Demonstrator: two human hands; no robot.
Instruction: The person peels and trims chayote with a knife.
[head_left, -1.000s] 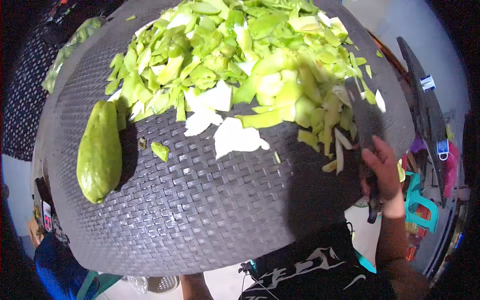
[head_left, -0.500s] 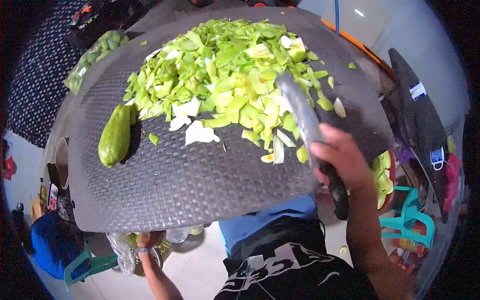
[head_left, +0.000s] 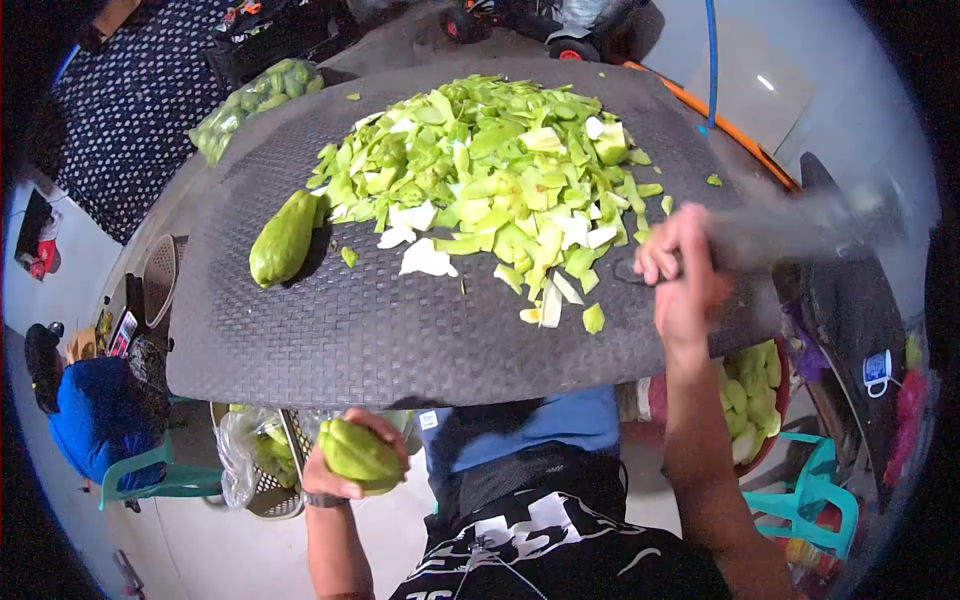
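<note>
My left hand (head_left: 322,478) is wrapped round a green chayote (head_left: 360,455), held in front of the table's near edge at the lower left. My right hand (head_left: 686,280) grips the dark handle of a large knife (head_left: 790,234), its blade blurred and pointing right over the table's right side. On the dark woven-pattern table (head_left: 320,345) lies a wide heap of chayote peelings (head_left: 470,165), with some white pieces among them. A long whole chayote (head_left: 284,242) rests at the heap's left, apart from both hands.
Behind the table's left corner sits a plastic bag of chayotes (head_left: 262,95). Below the near edge, a basket (head_left: 276,506) holds more in plastic. Peeled chayotes (head_left: 748,400) fill a red basin at the right. A teal stool (head_left: 815,490) and a mug (head_left: 877,370) are farther right.
My left hand has come up from the basket with a chayote in it. My right hand has swung the knife from over the peelings out to the right. The view has shifted.
</note>
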